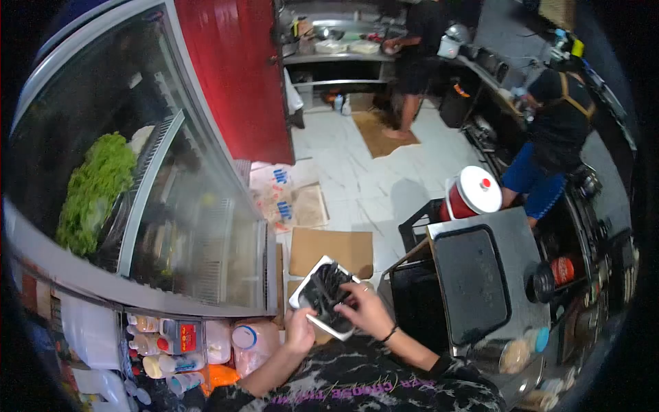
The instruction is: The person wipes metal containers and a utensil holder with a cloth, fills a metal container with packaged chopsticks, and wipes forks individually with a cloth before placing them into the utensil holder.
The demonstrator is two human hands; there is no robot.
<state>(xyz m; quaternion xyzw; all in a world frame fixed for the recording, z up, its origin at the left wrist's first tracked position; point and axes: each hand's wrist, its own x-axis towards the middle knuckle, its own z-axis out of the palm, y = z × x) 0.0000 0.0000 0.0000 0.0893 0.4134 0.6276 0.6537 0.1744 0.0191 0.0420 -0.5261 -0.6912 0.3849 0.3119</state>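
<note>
Container [297,295] has the left hand [300,331] at its edge, floor [343,182] stretching ahead

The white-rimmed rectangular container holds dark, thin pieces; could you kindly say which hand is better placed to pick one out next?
Probably the right hand: its fingers are at the dark, thin pieces, while the left hand holds the white-rimmed container by its rim.

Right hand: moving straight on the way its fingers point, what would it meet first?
The right hand would probably meet the dark strip-like contents of the white tray first; depth is unclear.
</note>
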